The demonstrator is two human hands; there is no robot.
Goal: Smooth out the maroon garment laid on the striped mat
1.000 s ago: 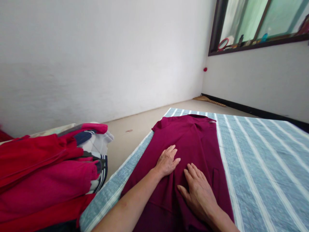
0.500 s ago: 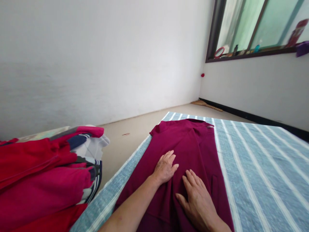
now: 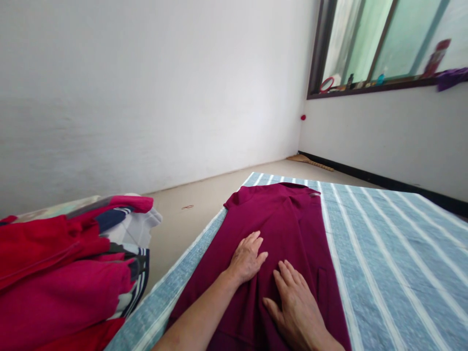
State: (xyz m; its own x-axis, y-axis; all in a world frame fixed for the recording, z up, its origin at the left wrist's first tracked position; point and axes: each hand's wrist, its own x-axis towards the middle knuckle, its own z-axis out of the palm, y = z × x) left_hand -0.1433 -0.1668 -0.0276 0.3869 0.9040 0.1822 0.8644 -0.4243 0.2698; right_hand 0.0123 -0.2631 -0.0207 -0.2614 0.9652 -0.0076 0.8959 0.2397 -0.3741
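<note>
- Rests left hand [image 3: 245,258] flat on maroon garment [image 3: 272,217], grip spread.
- Rests right hand [image 3: 297,303] on it too, grip also spread.
- Has garment lying near left edge of striped sheet [image 3: 409,253].

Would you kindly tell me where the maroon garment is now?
In the head view, the maroon garment lies at lower centre on the striped cloth, beneath the left hand and right hand, with the clothes pile to its left.

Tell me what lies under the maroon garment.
The maroon garment lies on a blue cloth with white stripes, which shows along both its sides. Anything else directly beneath the garment is covered, so I cannot tell.
</note>
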